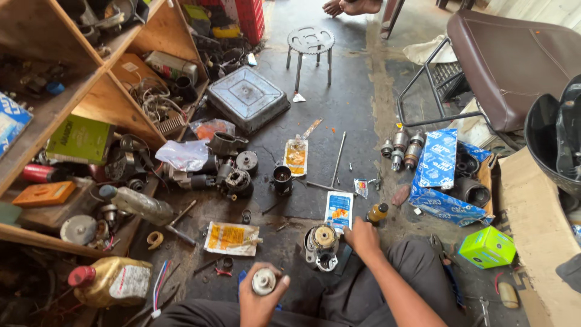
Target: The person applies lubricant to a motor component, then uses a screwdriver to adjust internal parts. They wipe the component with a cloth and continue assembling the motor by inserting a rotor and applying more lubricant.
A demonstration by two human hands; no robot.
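The left hand (pixel 259 300) has its fingers wrapped around a small round metal part (pixel 264 281). The right hand (pixel 362 235) rests flat, fingers spread, just beside the metal motor housing (pixel 321 245) on the floor.

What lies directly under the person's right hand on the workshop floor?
The right hand rests over the lower end of a small blue-and-white packet, beside a round metal motor housing. The packet's covered end and the floor beneath the palm cannot be seen.
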